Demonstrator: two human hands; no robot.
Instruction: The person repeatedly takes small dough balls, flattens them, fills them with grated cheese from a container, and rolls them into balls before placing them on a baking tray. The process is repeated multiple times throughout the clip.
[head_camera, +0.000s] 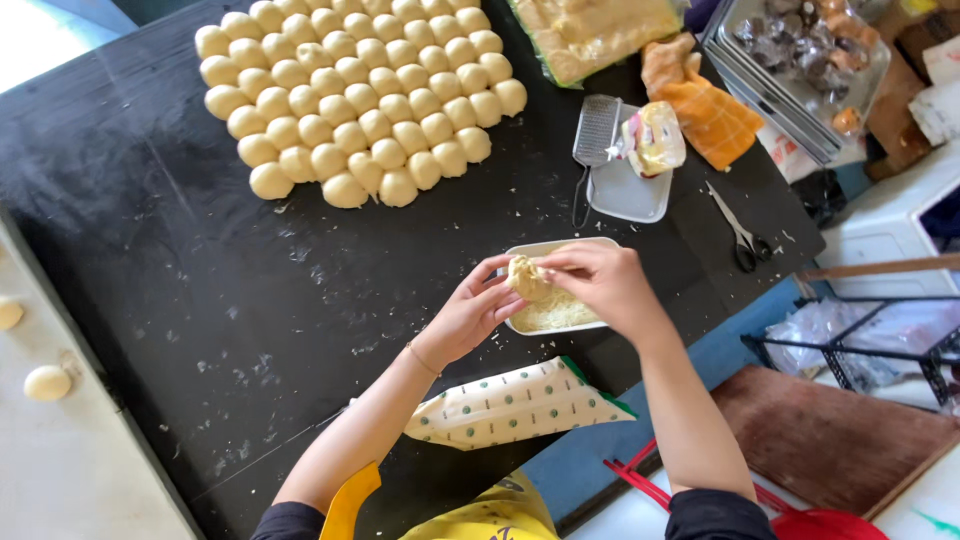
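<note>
Nearest the camera: yellow apron edge (480, 515), then a folded cream cloth with green dots (510, 403) lying on the black desk (200, 300). Just beyond it, both hands meet over a small white tray (590, 325) of grated filling. Left hand (470, 315) cups a dough piece (527, 278) from below, fingers curled narrowly around it; right hand (605, 283) pinches its top edge, fingertips closed on the dough.

Dough piece sits above the tray's near-left corner, held off the desk. Judged light, soft, easily deformed, probably slightly tacky; best supported underneath in the palm, gripped only at the rim. Shape roughly round and cupped, opening apparently up toward the right hand; no clear long axis.

Farther: grater (597, 130), scissors (742, 235), orange cloth (712, 115). Farthest: packed block of dough balls (360, 95).
</note>
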